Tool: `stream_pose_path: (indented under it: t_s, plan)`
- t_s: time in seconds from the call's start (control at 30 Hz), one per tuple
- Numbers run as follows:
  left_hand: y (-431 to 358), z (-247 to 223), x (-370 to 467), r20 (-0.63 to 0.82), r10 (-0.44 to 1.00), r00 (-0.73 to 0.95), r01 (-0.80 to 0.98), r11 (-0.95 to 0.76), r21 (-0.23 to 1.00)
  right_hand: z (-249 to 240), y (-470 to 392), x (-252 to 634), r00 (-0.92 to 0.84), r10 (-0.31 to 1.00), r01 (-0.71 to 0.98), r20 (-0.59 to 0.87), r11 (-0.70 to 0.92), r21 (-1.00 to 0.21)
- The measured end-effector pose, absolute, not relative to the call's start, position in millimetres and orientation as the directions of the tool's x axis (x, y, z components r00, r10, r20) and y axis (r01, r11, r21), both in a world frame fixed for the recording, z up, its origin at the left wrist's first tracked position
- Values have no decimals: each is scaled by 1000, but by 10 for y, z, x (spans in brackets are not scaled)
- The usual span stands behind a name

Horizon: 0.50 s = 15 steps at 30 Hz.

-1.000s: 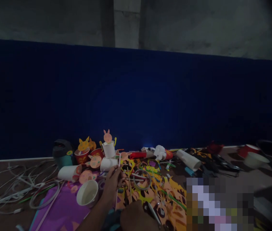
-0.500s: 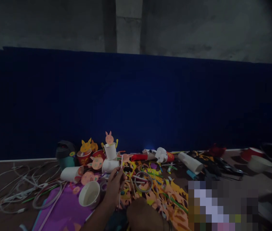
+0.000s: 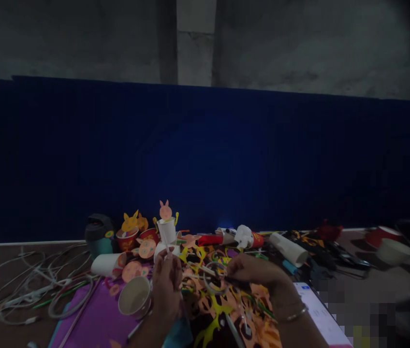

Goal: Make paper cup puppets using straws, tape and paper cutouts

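My left hand (image 3: 167, 278) is closed in a pinch around a thin pale straw (image 3: 166, 241), which points up from the fingertips. Beside that hand, on its left, a white paper cup (image 3: 135, 296) leans with its mouth up. My right hand (image 3: 250, 271) is over the paper scraps, its fingers curled at the right rim of a clear tape roll (image 3: 215, 278). Whether those fingertips grip the roll or something small is hidden. Behind my left hand stands a white cup figure (image 3: 167, 229) with a pink rabbit-eared paper head and yellow arms.
Yellow and orange paper scraps (image 3: 212, 309) cover the middle. Purple paper (image 3: 92, 314) and tangled white cables (image 3: 34, 285) lie left. Decorated red cups (image 3: 127, 238) and a dark teal container (image 3: 99, 237) stand behind. A lit phone (image 3: 319, 314) is by my right forearm. A blue wall panel (image 3: 205, 159) rises behind.
My right hand has moved from low in the middle out to the right, up to the tape roll. My left hand has shifted slightly left with the straw, now tilted.
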<state>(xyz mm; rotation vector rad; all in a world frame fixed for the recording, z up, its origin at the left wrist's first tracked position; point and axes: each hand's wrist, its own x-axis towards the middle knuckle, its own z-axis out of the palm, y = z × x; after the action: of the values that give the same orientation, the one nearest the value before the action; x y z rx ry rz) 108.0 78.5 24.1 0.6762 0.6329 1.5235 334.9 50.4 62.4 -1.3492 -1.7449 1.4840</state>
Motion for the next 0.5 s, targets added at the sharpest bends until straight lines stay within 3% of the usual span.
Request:
stream_pose_path:
  t_s: [0.1, 0.2, 0.33, 0.5]
  plan:
    - [760, 221, 1111, 4, 998, -59, -633, -41, 773, 605, 538, 3323, -362, 924, 110, -124, -90, -990]
    - [738, 201, 1161, -47, 998, 51, -590, 68, 805, 595, 565, 3184, -356, 933, -38, -57, -75, -996]
    - [750, 129, 1218, -69, 979, 191, -487, 156, 860, 557, 609, 2957, -333, 942, -167, -42, -103, -981]
    - [769, 75, 1225, -79, 978, 191, -472, 162, 867, 483, 677, 2788, -333, 935, -199, -123, -197, -960]
